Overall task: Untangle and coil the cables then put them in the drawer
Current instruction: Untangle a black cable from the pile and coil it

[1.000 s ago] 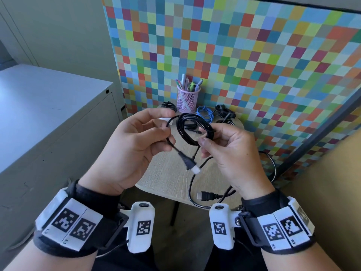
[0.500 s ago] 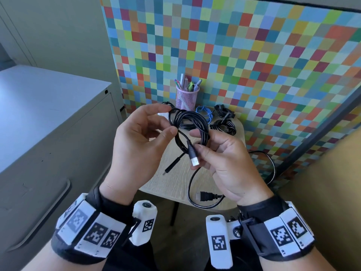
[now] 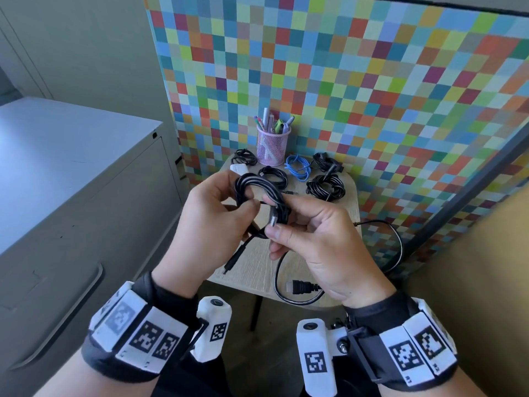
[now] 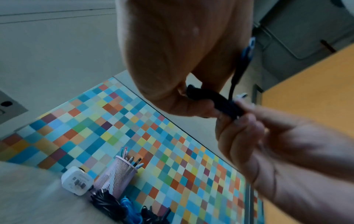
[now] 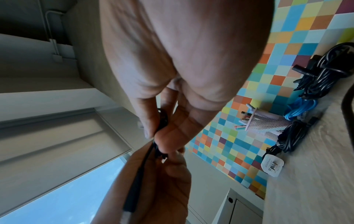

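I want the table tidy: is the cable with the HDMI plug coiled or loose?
Loose: the HDMI cable lies in one wide open loop on the table.

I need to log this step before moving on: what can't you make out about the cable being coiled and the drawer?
- Black cable: the head view hides its lower loops behind the left hand and right hand, so whether it is tied off is unclear.
- Its end plug: blurred in the right wrist view; type unreadable.
- Cabinet: cut off by the head view's left edge; drawer contents unseen.
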Tool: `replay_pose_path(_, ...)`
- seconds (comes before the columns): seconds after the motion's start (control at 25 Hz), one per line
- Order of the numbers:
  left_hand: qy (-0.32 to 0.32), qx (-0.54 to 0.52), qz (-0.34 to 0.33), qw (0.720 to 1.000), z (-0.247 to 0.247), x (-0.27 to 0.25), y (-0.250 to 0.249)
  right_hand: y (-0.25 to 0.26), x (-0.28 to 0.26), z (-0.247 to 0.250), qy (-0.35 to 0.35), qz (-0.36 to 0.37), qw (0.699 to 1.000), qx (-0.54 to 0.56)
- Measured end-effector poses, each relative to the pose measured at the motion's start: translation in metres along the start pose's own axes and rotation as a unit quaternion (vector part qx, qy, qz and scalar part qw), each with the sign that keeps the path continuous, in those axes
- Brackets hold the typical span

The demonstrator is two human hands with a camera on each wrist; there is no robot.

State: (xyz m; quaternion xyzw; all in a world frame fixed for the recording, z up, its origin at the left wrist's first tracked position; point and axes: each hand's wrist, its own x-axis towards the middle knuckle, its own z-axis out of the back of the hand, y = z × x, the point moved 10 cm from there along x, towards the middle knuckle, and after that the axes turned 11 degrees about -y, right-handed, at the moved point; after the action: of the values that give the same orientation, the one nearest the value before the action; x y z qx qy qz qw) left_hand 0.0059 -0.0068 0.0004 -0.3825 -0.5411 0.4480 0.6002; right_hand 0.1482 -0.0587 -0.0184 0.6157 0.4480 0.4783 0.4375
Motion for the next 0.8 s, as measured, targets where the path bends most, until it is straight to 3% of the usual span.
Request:
replay_pose_path(0.12, -0.020, 0.056, -0.011, 0.998, 0.001, 0.001, 0.002, 0.001, -0.001, -0.004, 0.007, 0.014, 1.000, -0.026)
replay_pose_path(0.32, 0.036, 0.053, 0.035, 0.997, 0.000, 0.004, 0.011, -0.001, 0.000, 0.001, -0.013, -0.028, 0.999, 0.017)
replay_pose_path(0.56, 0.021, 0.239, -0.027, 0.970, 0.001, 0.003, 0.007, -0.008, 0.000, 0.008, -0.044, -0.031, 0.999, 0.004)
replay_pose_path(0.8, 0.073, 0.080, 0.062, 0.992, -0.004, 0.002, 0.024, -0.005, 0.003, 0.020, -0.091, -0.037, 0.995, 0.034)
